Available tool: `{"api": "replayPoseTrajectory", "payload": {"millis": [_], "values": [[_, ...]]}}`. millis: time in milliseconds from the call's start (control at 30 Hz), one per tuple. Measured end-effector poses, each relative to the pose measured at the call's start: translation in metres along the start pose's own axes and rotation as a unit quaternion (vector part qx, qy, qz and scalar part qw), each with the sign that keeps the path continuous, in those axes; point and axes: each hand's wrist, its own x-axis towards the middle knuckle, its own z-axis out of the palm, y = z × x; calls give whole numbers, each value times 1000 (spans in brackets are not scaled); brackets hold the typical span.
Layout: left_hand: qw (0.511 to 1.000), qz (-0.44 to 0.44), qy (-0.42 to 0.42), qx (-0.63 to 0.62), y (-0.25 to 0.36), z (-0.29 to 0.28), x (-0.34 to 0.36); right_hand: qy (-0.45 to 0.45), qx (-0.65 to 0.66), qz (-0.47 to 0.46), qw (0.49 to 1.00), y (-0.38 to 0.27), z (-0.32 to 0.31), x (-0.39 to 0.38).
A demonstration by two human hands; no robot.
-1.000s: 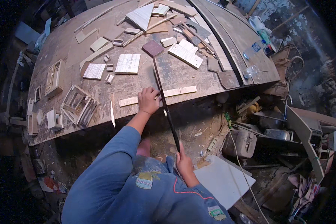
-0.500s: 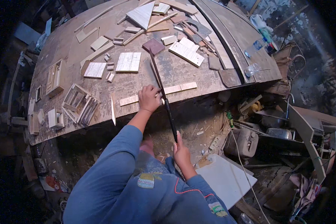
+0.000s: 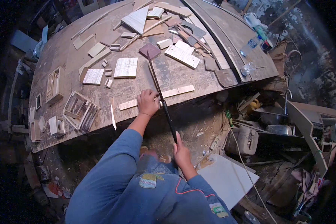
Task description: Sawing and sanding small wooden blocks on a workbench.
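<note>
A long, narrow saw (image 3: 155, 76) lies across the front edge of the workbench, seen almost edge-on, its dark blade pointing away from me. My right hand (image 3: 182, 153) is closed around the near end of its black handle, below the bench edge. Close to the left side of the blade, my left hand (image 3: 148, 102) presses down on a pale wooden strip (image 3: 175, 92) with its fingers bent. The strip runs along the bench's front edge and passes under the saw. Whether the teeth are cutting into it is hidden.
The workbench (image 3: 130, 86) carries flat wooden boards (image 3: 126, 68), a reddish-brown square (image 3: 149, 50) by the saw's tip, and small wooden frames (image 3: 81, 111) at left. Plastic bottles (image 3: 251, 45) lie at right. A white panel (image 3: 227, 179) and a cable (image 3: 245, 164) are below right.
The whole view has shifted slightly. Both hands keep their grip, and the saw stays across the strip with little visible movement.
</note>
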Motion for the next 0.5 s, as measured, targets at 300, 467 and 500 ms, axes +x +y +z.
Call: {"api": "replayPoseTrajectory", "payload": {"millis": [300,467,500], "values": [[1000,-4,-20,10,-8,-5,-3,-83,-28,97,991,8,-22,-59],[1000,-6,-21,-1,-5,-4,-1,-11,-30,20,999,5,6,-7],[1000,-6,-17,-2,-4,-3,0,-7,-25,11,1000,4,4,-7]]}}
